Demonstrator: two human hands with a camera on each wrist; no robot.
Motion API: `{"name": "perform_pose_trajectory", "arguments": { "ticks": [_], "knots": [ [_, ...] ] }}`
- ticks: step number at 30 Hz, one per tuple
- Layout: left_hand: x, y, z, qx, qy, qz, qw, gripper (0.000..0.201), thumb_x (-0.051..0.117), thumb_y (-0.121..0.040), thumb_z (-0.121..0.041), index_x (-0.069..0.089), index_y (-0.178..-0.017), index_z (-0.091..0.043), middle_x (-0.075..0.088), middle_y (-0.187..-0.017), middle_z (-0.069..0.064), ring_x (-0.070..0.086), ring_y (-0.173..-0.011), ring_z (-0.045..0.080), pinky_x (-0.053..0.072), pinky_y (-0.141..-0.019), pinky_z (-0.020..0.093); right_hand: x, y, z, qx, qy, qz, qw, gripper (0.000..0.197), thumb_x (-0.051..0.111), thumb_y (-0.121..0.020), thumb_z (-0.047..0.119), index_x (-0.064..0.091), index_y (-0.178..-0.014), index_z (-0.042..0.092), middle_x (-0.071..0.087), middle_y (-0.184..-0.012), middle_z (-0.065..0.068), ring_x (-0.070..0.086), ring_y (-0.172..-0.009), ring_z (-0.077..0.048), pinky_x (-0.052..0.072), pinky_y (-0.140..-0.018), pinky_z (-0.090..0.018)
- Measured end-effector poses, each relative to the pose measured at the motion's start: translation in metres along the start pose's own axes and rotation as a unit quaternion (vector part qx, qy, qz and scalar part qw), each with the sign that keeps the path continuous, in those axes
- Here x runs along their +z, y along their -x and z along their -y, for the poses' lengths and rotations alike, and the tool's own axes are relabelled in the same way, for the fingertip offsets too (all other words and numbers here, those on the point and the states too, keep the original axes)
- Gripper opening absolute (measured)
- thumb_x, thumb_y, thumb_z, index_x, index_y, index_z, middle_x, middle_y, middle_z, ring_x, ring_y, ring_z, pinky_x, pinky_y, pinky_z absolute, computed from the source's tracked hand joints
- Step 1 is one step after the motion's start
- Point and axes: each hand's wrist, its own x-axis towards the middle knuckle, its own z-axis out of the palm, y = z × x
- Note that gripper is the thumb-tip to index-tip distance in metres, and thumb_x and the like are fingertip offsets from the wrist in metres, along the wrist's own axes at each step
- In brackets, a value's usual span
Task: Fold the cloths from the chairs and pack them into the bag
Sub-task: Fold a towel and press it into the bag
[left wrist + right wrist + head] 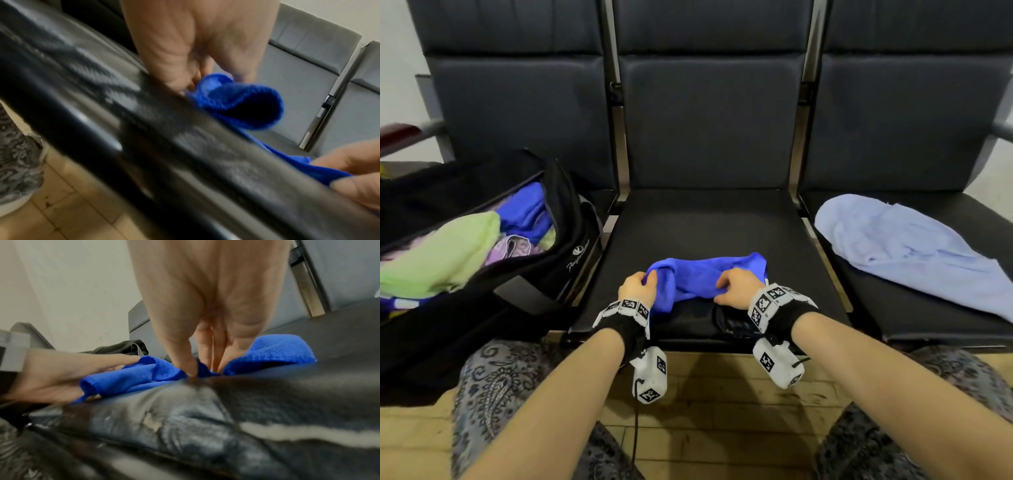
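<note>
A bright blue cloth (702, 274) lies bunched near the front edge of the middle chair seat (705, 222). My left hand (638, 284) pinches its left end, where the cloth (236, 100) curls into a loop under my fingers. My right hand (736, 286) pinches the cloth (144, 376) near its right side between thumb and fingers. A pale blue cloth (914, 250) lies spread and crumpled on the right chair seat. The black bag (482, 274) stands open on the left chair, holding a light green cloth (438, 257), a blue cloth (527, 212) and a lilac one (513, 246).
Three dark padded chairs stand in a row with metal frames (619, 171) between them. An armrest (1001, 128) juts out at the far right. Wooden floor (715, 411) and my patterned trouser legs (482, 394) are below the seat edge.
</note>
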Motion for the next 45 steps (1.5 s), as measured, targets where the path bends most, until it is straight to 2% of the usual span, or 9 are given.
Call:
{"name": "perform_pose_trajectory", "arguments": {
  "ticks": [6,14,18,25,30,35,39,43,45],
  "knots": [
    [-0.020,-0.012,0.008,0.009,-0.076,0.138,0.987,0.037,0.079,-0.071,-0.032,0.065,-0.098,-0.010,0.068,-0.095,0.009,0.064,-0.093,0.026,0.050,-0.084,0.034,-0.004,-0.008,-0.002,0.003,0.030,-0.042,0.999,0.017,0.052,-0.092,0.014,0.064,-0.101,0.006,0.061,-0.110,-0.012,0.057,-0.106,-0.028,0.041,-0.089,-0.030],
    [-0.067,-0.020,-0.015,0.011,-0.178,0.011,0.984,0.029,0.070,-0.077,-0.023,0.070,-0.100,-0.005,0.067,-0.096,0.014,0.062,-0.089,0.030,0.044,-0.069,0.027,-0.069,-0.008,0.002,0.026,-0.237,-0.191,0.952,0.015,0.036,-0.096,0.012,0.046,-0.085,0.013,0.057,-0.077,-0.014,0.067,-0.058,-0.030,0.056,-0.058,-0.035],
    [-0.086,-0.026,-0.036,0.046,-0.102,-0.034,0.993,0.018,0.066,-0.081,-0.017,0.074,-0.097,-0.012,0.070,-0.099,0.013,0.064,-0.096,0.030,0.047,-0.079,0.027,-0.110,-0.009,0.000,0.025,-0.353,-0.233,0.906,0.024,0.032,-0.097,0.012,0.037,-0.075,0.020,0.050,-0.078,-0.013,0.067,-0.062,-0.034,0.057,-0.068,-0.045],
    [-0.110,-0.028,-0.079,0.113,-0.022,-0.111,0.987,0.016,0.058,-0.087,-0.016,0.070,-0.098,-0.015,0.071,-0.090,0.013,0.069,-0.078,0.027,0.048,-0.069,0.025,-0.153,-0.002,-0.003,0.003,-0.408,-0.286,0.867,0.011,0.029,-0.102,0.015,0.037,-0.095,0.014,0.047,-0.095,-0.014,0.065,-0.062,-0.030,0.058,-0.054,-0.033],
    [-0.116,-0.028,-0.106,0.129,0.023,-0.104,0.986,0.040,0.082,-0.069,-0.010,0.065,-0.105,-0.011,0.065,-0.098,0.009,0.060,-0.094,0.024,0.049,-0.082,0.031,-0.167,-0.004,-0.006,0.000,-0.401,-0.294,0.868,0.011,0.029,-0.102,0.018,0.038,-0.096,0.017,0.050,-0.099,-0.013,0.066,-0.065,-0.027,0.057,-0.052,-0.028],
    [-0.121,-0.034,-0.133,0.223,0.131,-0.155,0.954,0.029,0.057,-0.083,0.001,0.065,-0.106,-0.016,0.064,-0.095,0.007,0.064,-0.093,0.022,0.048,-0.077,0.023,-0.189,-0.012,-0.001,-0.031,-0.366,-0.322,0.873,0.019,0.036,-0.092,0.019,0.039,-0.076,0.027,0.050,-0.080,-0.005,0.056,-0.075,-0.024,0.050,-0.062,-0.033],
    [-0.130,-0.037,-0.161,0.265,0.102,-0.199,0.938,0.026,0.043,-0.094,-0.014,0.062,-0.113,-0.016,0.063,-0.101,0.007,0.054,-0.090,0.021,0.034,-0.070,0.018,-0.209,-0.019,0.001,-0.079,-0.335,-0.346,0.873,0.017,0.041,-0.088,0.018,0.042,-0.075,0.029,0.048,-0.070,0.003,0.044,-0.065,-0.016,0.039,-0.066,-0.034],
    [-0.136,-0.033,-0.172,0.325,0.099,-0.235,0.911,0.029,0.038,-0.099,-0.022,0.059,-0.114,-0.010,0.061,-0.107,0.018,0.055,-0.099,0.031,0.036,-0.082,0.027,-0.218,-0.012,0.008,-0.133,-0.383,-0.398,0.823,0.026,0.043,-0.091,0.005,0.046,-0.075,0.024,0.059,-0.087,-0.001,0.049,-0.075,-0.013,0.040,-0.069,-0.026],
    [-0.135,-0.032,-0.165,0.339,0.091,-0.244,0.904,0.030,0.037,-0.099,-0.025,0.059,-0.106,-0.005,0.061,-0.102,0.021,0.056,-0.095,0.032,0.038,-0.083,0.033,-0.213,-0.010,0.003,-0.123,-0.419,-0.402,0.805,0.022,0.044,-0.087,0.007,0.047,-0.071,0.022,0.053,-0.075,0.000,0.045,-0.070,-0.014,0.039,-0.067,-0.028]
  ]
}}
